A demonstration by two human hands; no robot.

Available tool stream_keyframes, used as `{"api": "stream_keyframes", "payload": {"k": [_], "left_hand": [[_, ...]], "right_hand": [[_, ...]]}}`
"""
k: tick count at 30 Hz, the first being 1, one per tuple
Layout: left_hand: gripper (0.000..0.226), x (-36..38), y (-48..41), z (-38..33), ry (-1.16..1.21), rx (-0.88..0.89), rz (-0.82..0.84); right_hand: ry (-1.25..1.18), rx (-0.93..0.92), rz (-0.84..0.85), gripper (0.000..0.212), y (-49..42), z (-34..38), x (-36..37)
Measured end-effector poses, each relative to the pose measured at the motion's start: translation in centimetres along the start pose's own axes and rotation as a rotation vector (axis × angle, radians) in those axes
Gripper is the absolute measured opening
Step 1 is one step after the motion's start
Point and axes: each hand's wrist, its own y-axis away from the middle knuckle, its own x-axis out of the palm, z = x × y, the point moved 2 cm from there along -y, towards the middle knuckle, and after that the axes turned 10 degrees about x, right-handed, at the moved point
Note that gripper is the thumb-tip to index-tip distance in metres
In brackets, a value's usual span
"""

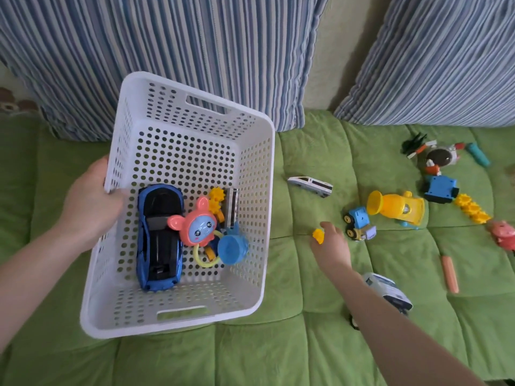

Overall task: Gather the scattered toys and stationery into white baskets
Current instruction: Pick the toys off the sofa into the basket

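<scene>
One gear in hand, basket held tilted, most toys not yet in

My left hand (89,210) gripped the left rim of the white basket (192,107), fingers clenched over the edge, basket tipped so the load sat low. Inside it: blue car (158,238), pink rattle (195,227), blue cup (232,247), some yellow gears (216,200) and a dark train piece against the right wall.

My right hand (331,246) was just right of the basket over the green sofa cover (320,146), fingers curled around a small yellow gear (318,235). It looked like a light pinch; how much of the gear was inside the fingers I couldn't tell.

Lying loose on the cover: white train car (310,186), blue toy truck (359,223), yellow funnel toy (395,208), blue block vehicle (441,188), a gear chain (472,208), orange stick (449,273), a second white train (388,291) partly under my forearm, and a cluster near the striped cushion (446,59).

Risks as I judged them:
- Gear was small with a shallow grip, so it could slip out on the way to the rim and drop into a quilt seam
- Basket was held one-handed by one edge, so more weight on the right side could twist it out of my grip or spill the car
- My forearm sat over the second train; sweeping left could drag it off the front edge
- Perforated walls could catch a gear tooth
</scene>
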Motion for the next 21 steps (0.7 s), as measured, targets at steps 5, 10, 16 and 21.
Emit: {"api": "stream_keyframes", "payload": {"k": [5, 10, 16, 21], "left_hand": [[0.041, 0.6, -0.2, 0.0, -0.037, -0.01, -0.03], [0.044, 0.9, -0.4, 0.0, -0.06, -0.007, -0.058], [0.046, 1.3, -0.2, -0.9, -0.096, -0.029, -0.097], [0.049, 1.6, -0.5, -1.0, -0.098, -0.036, -0.112]], "right_hand": [[0.226, -0.008, 0.042, 0.057, -3.3, -1.3, 1.6], [0.359, -0.059, 0.063, 0.05, -4.7, -1.8, 2.6], [0.163, -0.337, -0.11, 0.037, -6.6, 3.1, -1.4], [0.197, -0.289, -0.113, 0.045, -9.7, 6.2, -1.8]]}}
